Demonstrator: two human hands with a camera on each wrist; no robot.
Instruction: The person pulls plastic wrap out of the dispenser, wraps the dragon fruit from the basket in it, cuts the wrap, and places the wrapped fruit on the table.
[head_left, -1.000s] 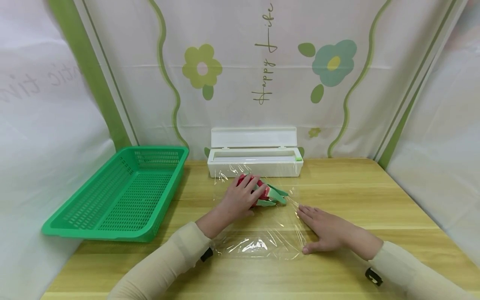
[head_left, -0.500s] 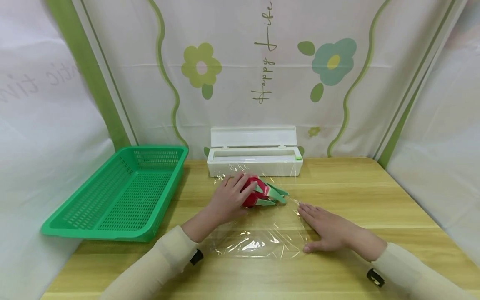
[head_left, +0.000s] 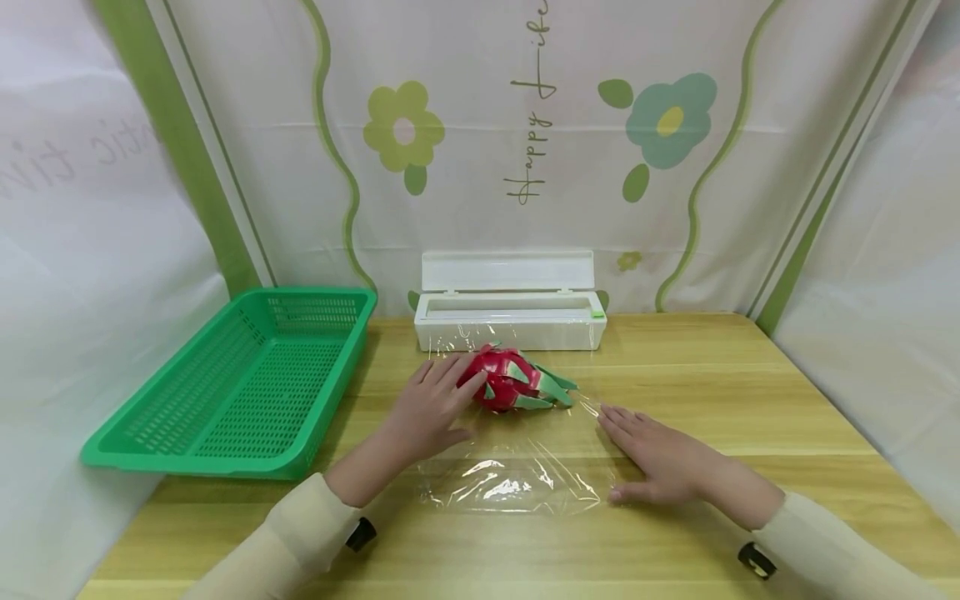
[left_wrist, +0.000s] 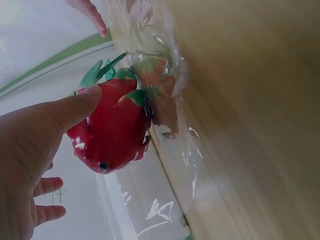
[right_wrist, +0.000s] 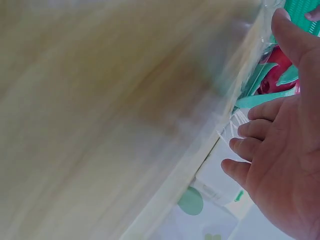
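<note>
A red dragon fruit with green leaf tips lies on a sheet of clear cling film in the head view. My left hand is at the fruit's left side with fingers extended; in the left wrist view its thumb overlaps the fruit. Whether it touches the fruit I cannot tell. Along the film's right edge rests my right hand, fingers straight and thumb spread. The film stretches back to a white cling film box, whose lid is raised.
A green plastic basket stands on the left of the wooden table. Printed white curtains enclose the back and both sides. The box sits near the table's back edge.
My left hand has drawn off the top of the dragon fruit toward the left and nearer to me, uncovering it. The right hand stays almost in place at the film's edge.
</note>
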